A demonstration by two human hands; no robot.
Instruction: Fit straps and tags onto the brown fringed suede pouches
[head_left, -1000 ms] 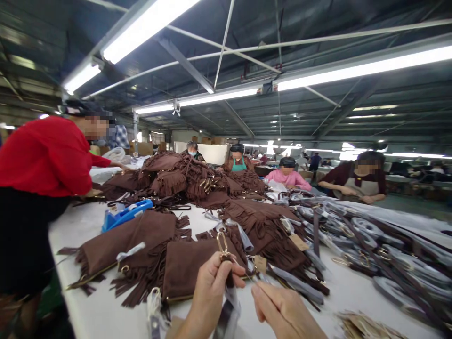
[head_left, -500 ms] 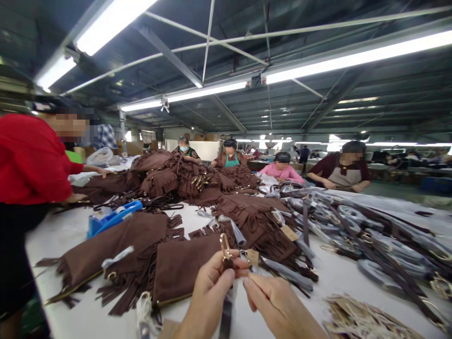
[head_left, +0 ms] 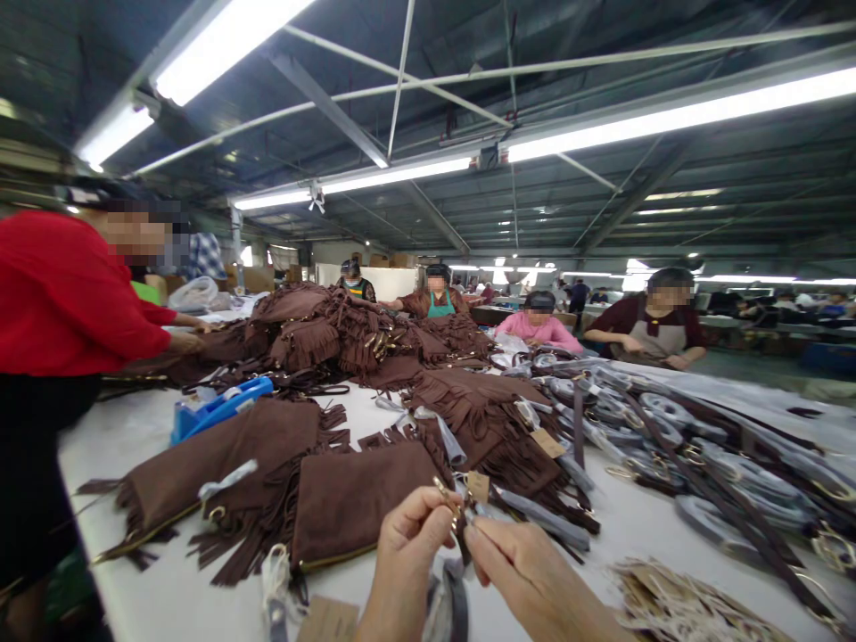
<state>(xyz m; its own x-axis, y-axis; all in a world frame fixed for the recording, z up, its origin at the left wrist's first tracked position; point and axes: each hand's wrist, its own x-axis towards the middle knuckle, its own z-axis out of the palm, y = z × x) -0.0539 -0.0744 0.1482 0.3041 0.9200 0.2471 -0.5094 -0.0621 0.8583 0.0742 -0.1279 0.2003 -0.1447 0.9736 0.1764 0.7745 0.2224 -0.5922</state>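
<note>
Pinching gold clasp [head_left: 449, 501] in left hand [head_left: 413, 546], near brown bag [head_left: 361, 499]; with right hand [head_left: 518, 557] closed at fingertips beside clasp, contents unclear. Best to steady clasp, keep strap [head_left: 459, 606] untwisted.

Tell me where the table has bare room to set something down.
One bare patch of white table lies between the right hand, the strap pile and the tan tags; another, near left, between the fringed bag and the white cord bundle. It is crowded in the middle, under the bag heap, and at right, under the strap pile.
</note>
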